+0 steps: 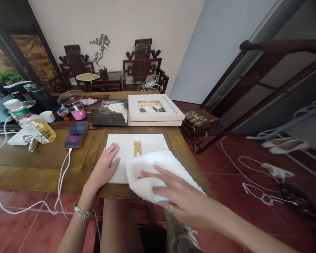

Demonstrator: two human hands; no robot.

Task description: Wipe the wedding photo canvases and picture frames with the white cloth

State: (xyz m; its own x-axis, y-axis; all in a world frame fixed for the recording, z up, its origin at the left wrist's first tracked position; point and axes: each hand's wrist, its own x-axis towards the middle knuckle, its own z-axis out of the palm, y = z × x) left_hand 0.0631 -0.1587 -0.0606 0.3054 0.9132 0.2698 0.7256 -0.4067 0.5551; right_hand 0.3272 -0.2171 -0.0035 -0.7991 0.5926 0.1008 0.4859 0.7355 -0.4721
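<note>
One broad wooden bench [48, 165] lies under the right grip [171, 186] and the left grip [105, 165], each a bare hand. The white frame [171, 109], holding a small photo, lies beyond the right grip towards the far edge, with a dark picture panel [112, 112] just beside it on the left; lying out there, they seem meant to leave the near part free. Directly ahead of the right grip and under the left grip is the white board [152, 143], flat by the near edge, probably for easy reach. The left grip rests with fingers loosely spread on the board's left side, seemingly to steady it. The right grip has a fluffy white cloth [158, 161] gathered in its bent fingers, which probably keeps the fabric bunched and handy; the thumb is mostly hidden, so I cannot tell how firmly it pinches. The cloth covers the board's near right part and hangs past the edge. Well left of both grips, a clear bottle [39, 128] leans, with yellow liquid in it; nearer the grips stands a pink mug [79, 113], its contents unclear. Smallest is the tan bear figure [137, 148] on the board, just beyond the cloth.
</note>
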